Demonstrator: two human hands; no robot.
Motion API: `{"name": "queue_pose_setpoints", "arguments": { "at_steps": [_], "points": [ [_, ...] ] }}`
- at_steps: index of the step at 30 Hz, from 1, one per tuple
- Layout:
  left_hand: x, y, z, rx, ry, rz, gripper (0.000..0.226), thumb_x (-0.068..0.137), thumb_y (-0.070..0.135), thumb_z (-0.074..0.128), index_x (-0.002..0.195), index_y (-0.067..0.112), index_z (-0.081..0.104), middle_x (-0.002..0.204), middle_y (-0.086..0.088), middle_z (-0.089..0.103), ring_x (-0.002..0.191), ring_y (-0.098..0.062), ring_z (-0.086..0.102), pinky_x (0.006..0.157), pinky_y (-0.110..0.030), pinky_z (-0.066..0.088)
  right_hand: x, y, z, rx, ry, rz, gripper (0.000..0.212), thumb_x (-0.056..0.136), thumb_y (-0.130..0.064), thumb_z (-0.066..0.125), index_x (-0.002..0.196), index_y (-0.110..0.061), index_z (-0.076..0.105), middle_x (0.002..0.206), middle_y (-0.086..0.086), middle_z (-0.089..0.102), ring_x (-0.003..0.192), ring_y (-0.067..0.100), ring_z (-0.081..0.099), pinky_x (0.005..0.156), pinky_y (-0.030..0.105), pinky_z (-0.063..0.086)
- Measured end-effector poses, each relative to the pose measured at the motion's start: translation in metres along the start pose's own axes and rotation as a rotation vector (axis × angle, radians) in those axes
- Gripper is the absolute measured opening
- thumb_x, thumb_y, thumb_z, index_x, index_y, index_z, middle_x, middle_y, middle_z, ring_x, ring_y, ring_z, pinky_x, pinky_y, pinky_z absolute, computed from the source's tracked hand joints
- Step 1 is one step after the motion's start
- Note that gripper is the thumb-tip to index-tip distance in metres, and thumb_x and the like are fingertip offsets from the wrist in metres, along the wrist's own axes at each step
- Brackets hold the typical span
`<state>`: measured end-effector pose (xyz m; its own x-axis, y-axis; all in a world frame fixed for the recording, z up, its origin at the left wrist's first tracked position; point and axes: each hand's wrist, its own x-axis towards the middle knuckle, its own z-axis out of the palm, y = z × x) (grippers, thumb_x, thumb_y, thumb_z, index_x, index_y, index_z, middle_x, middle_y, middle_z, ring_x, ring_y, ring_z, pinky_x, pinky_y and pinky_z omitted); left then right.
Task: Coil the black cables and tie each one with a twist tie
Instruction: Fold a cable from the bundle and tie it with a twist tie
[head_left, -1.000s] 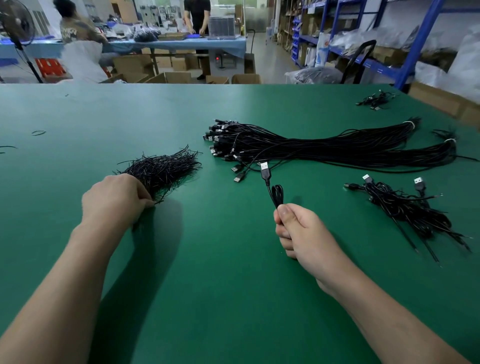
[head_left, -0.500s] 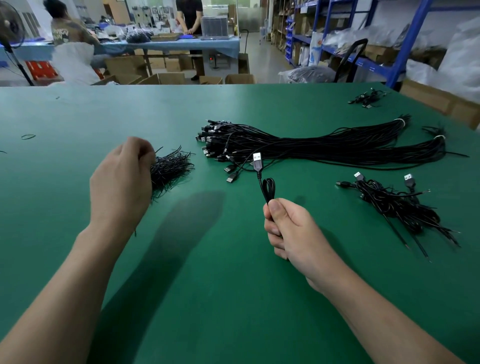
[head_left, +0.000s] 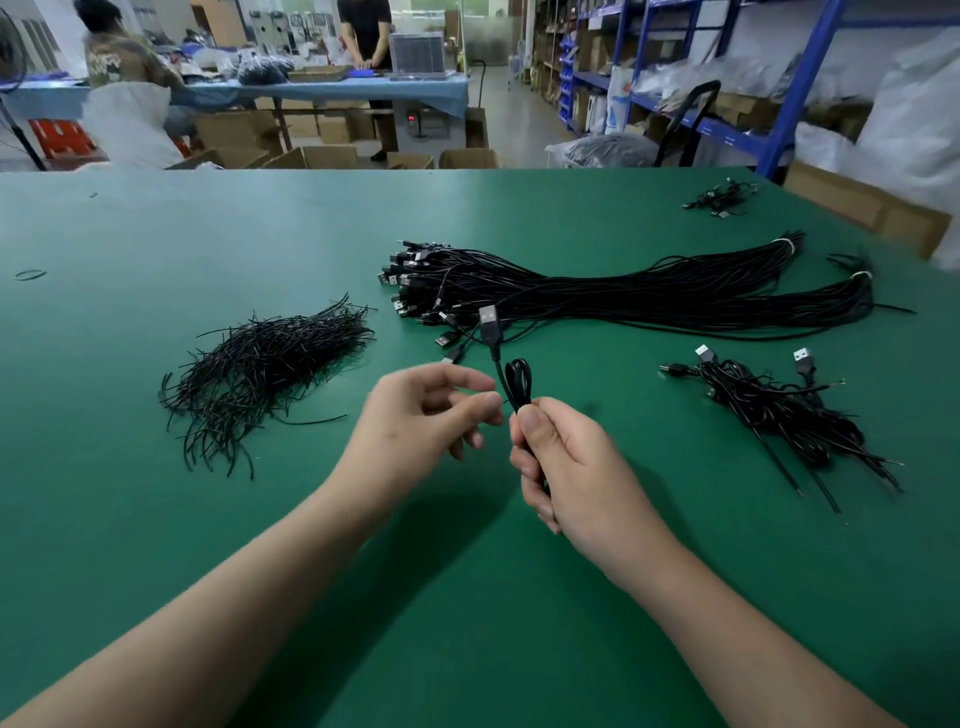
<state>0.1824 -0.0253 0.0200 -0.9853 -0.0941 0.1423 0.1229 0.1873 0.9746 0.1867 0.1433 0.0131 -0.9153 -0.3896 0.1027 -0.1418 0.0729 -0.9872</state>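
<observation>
My right hand (head_left: 576, 467) is closed around a coiled black cable (head_left: 519, 382), thumb pressed along its front. A short loop of the coil stands up above my thumb, and the USB plug (head_left: 488, 322) rises on its lead beyond that. My left hand (head_left: 421, 421) sits just beside the right, above the bench (head_left: 208, 519), with its fingers curled and the thumb and forefinger tips drawn close together next to the loop (whether a tie is pinched between them I cannot tell).

The pile of twist ties (head_left: 265, 369) lies on the bench to my left, near my left hand but apart from it, thin black strands fanning out in all directions. Straight ahead lies the long bundle of uncoiled cables (head_left: 623, 291), plugs bunched at its left end and pale bands round its far right ends. To my right sits a smaller heap of cables (head_left: 779, 410) with several plugs sticking up. A few more cables (head_left: 719, 197) lie near the far right edge.
</observation>
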Motion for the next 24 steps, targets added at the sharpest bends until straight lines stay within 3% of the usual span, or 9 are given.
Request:
{"name": "queue_pose_setpoints", "arguments": {
  "at_steps": [4,10,13,15,19,24],
  "points": [
    [-0.011,-0.008,0.004,-0.094,-0.001,-0.02,0.012,0.09,0.009,0.074,0.102,0.012,0.073,0.076,-0.009,0.076,0.069,-0.013,0.071,0.058,-0.019,0.051,0.0,0.003,0.0,-0.098,0.027,-0.012,0.033,0.109,-0.027,0.04,0.082,-0.011,0.05,0.062,-0.004,0.05,0.041,0.011,0.037,0.04,0.019,0.032],
    [-0.021,-0.01,0.004,-0.088,0.018,-0.003,0.024,0.088,0.011,0.076,0.109,0.021,0.07,0.078,-0.007,0.077,0.072,-0.018,0.076,0.058,-0.02,0.053,0.0,0.011,0.001,-0.41,0.057,-0.07,0.033,0.107,-0.034,0.041,0.08,-0.02,0.051,0.058,-0.008,0.051,0.05,0.011,0.041,0.052,0.042,0.038],
    [-0.025,-0.01,0.007,-0.129,0.009,-0.02,0.028,0.09,0.01,0.074,0.114,0.022,0.069,0.081,-0.007,0.078,0.075,-0.016,0.076,0.06,-0.019,0.052,0.001,0.014,0.002,-0.472,0.096,-0.069,0.031,0.106,-0.036,0.041,0.078,-0.026,0.049,0.057,-0.013,0.052,0.05,0.009,0.043,0.054,0.043,0.042],
    [-0.026,-0.01,0.008,-0.195,-0.042,-0.029,0.032,0.092,0.006,0.07,0.119,0.023,0.067,0.089,-0.007,0.079,0.082,-0.014,0.075,0.063,-0.018,0.052,0.001,0.014,0.0,-0.49,0.13,-0.055,0.031,0.107,-0.036,0.042,0.078,-0.026,0.048,0.059,-0.015,0.055,0.052,0.011,0.044,0.055,0.045,0.043],
    [-0.027,-0.008,0.01,-0.297,-0.206,-0.045,0.044,0.095,0.0,0.063,0.13,0.025,0.059,0.114,-0.002,0.076,0.107,-0.016,0.072,0.08,-0.018,0.054,0.003,0.014,-0.005,-0.582,0.206,-0.051,0.03,0.107,-0.034,0.041,0.08,-0.02,0.048,0.063,-0.003,0.054,0.059,0.024,0.05,0.06,0.05,0.045],
    [-0.026,-0.008,0.008,-0.298,-0.167,-0.079,0.041,0.093,-0.009,0.062,0.124,0.017,0.064,0.111,-0.004,0.077,0.102,-0.019,0.074,0.08,-0.019,0.056,0.002,0.014,-0.003,-0.661,0.163,-0.049,0.03,0.106,-0.038,0.041,0.081,-0.022,0.043,0.064,-0.004,0.05,0.062,0.024,0.048,0.06,0.047,0.042]
  ]
}}
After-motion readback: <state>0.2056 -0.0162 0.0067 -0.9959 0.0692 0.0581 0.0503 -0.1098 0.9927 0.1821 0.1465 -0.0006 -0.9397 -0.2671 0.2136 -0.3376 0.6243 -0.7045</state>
